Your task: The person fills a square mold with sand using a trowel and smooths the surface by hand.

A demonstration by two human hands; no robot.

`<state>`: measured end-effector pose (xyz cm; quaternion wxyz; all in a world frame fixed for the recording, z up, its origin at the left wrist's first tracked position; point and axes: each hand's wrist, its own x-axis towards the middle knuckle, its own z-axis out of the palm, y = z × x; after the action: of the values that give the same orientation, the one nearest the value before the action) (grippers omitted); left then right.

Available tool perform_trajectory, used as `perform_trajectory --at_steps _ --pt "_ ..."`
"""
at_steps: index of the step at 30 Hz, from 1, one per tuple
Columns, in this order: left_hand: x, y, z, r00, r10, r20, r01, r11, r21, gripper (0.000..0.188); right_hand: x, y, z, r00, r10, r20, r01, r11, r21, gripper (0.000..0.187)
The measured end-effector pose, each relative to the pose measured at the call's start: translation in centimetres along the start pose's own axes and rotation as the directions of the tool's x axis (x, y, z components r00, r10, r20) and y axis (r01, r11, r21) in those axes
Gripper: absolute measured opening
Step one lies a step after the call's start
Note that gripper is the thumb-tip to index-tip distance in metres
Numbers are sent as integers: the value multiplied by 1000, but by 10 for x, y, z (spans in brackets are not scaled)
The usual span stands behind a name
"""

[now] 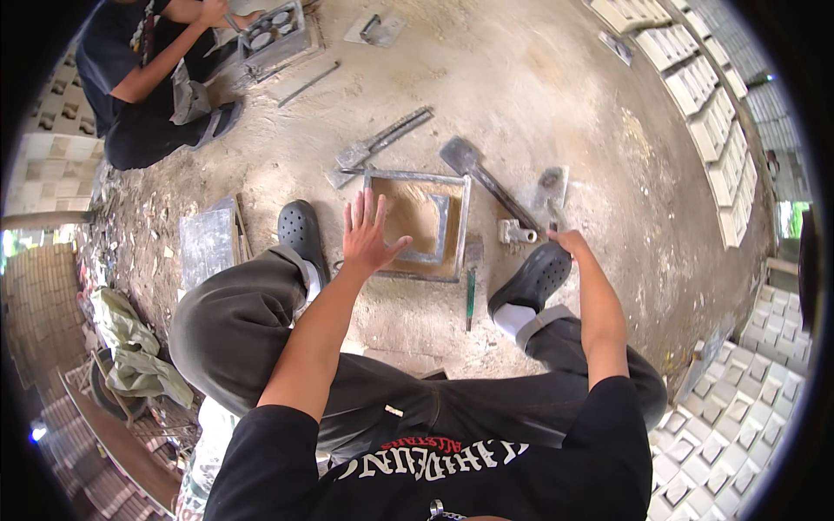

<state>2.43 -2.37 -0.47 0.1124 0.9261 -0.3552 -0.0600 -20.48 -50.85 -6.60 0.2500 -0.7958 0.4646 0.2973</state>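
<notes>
My left hand (369, 236) is open, its fingers spread at the left side of a square metal mould (463, 230). Sandy powder (411, 213) and a grey angular insert (441, 224) lie inside the mould. Beyond my right shoe, my right hand (566, 242) is closed near the lower ends of a flat-bladed tool (552, 184) and a long-handled paddle (491, 181). What its fingers grip is hard to make out. A short pipe-like fitting (519, 232) lies just left of that hand. Between mould and shoe rests a green-handled trowel (471, 291).
Another person (148, 82) sits at the far left, hands at a mould with round shapes (274, 33). Long bar tools (387, 139) lie beyond my mould. Pale patterned blocks (695, 87) line the right side; a flat board (208, 243) lies left.
</notes>
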Motion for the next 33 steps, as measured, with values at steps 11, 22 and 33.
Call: perform_trajectory --at_steps 11,22,33 --pt "37 -14 -13 998 53 19 -53 998 25 111 6 -31 -16 895 -167 -414 188 982 12 44" --pt "65 -19 -5 977 203 59 -200 978 -57 110 15 -209 -85 925 -367 -98 351 728 589 42" --pt "70 -26 -1 980 193 42 -182 965 -191 97 109 -413 -79 862 -437 -256 502 670 547 51"
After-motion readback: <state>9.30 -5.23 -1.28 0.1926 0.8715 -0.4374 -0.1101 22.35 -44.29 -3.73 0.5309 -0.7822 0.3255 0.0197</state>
